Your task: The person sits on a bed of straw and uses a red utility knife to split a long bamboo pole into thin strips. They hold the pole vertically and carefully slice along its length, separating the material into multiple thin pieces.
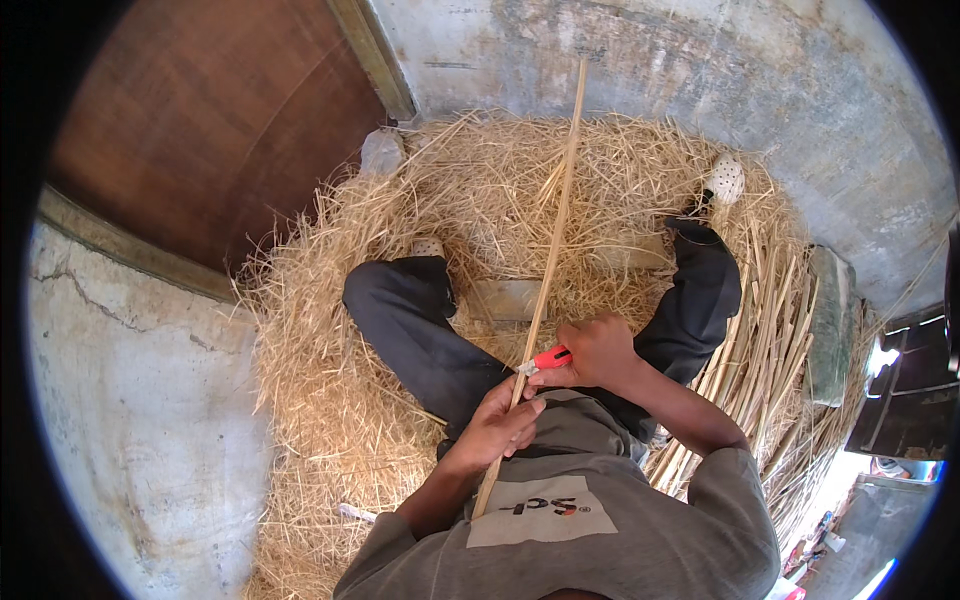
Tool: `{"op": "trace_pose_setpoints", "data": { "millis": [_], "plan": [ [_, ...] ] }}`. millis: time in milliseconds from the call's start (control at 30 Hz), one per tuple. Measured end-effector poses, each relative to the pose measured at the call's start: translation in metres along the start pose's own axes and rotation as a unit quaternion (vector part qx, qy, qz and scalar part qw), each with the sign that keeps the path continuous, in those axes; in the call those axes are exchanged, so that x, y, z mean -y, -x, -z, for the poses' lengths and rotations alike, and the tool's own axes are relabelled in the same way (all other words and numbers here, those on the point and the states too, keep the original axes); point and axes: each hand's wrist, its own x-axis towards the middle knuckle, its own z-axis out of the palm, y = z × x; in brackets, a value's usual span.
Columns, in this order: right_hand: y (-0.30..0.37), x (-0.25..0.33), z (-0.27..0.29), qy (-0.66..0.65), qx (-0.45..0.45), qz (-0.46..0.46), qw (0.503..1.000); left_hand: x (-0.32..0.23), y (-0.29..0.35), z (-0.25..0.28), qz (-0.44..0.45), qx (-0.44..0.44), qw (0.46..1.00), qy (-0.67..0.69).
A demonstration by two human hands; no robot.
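A long, thin strip of split bamboo or cane (557, 235) slants from my lap up toward the far wall. My left hand (496, 425) is closed round its lower part, thumb along the strip. In my right hand (598, 350) is a red-handled utility knife (550, 358), gripped close above the left hand. The knife's front end meets the strip's edge; its blade is too small to make out clearly. The strip's lower end rests against my grey shirt.
Loose pale shavings (330, 440) cover the floor around my legs. Long split strips (755, 320) lie piled at the right, beside a green sack (832, 325). A wooden block (503, 299) sits between my legs. A brown door (220, 120) and concrete walls (700, 70) close in the far side.
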Motion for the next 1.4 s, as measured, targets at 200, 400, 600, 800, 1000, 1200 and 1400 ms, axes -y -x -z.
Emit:
{"op": "trace_pose_setpoints", "data": {
  "millis": [200, 400, 600, 800, 1000, 1200, 1400],
  "plan": [
    [-0.012, -0.015, -0.013, 0.027, -0.009, 0.000, 1.000, -0.003, 0.003, 0.002, -0.003, -0.035, 0.998, -0.044],
    [-0.024, -0.031, -0.024, 0.074, 0.017, -0.076, 0.994, -0.005, 0.003, 0.005, 0.006, -0.057, 0.991, -0.123],
    [-0.048, -0.081, -0.024, 0.071, 0.016, -0.042, 0.996, 0.001, -0.001, 0.009, 0.032, -0.044, 0.993, -0.105],
    [-0.073, -0.117, -0.041, 0.114, 0.062, -0.084, 0.988, -0.005, -0.004, 0.014, 0.016, -0.056, 0.991, -0.121],
    [-0.109, -0.184, -0.041, 0.104, 0.164, -0.297, 0.935, 0.008, 0.005, 0.022, 0.016, -0.035, 0.974, -0.222],
    [-0.101, -0.221, -0.020, 0.165, 0.160, -0.325, 0.918, 0.014, 0.007, 0.025, 0.039, 0.003, 0.956, -0.290],
    [-0.084, -0.246, -0.028, 0.182, 0.125, -0.328, 0.919, 0.015, 0.000, 0.026, 0.035, -0.003, 0.939, -0.342]
  ]
}}
